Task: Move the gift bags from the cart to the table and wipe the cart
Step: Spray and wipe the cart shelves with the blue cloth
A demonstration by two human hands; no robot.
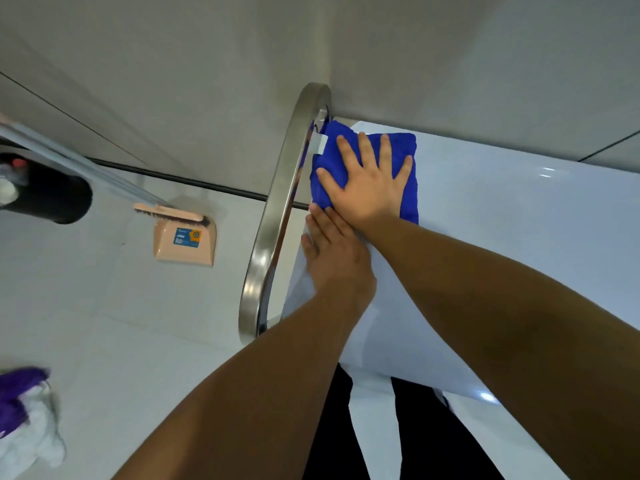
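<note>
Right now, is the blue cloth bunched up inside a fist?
No, the right hand lies flat with spread fingers on the blue cloth.

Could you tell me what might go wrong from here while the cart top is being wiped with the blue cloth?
1. The blue cloth sits against the steel handle; its white tag might snag there.
2. The right hand presses flat at the cart top corner, so the cloth could slide off the edge.
3. The left hand leans on the cart, which may roll.
</note>
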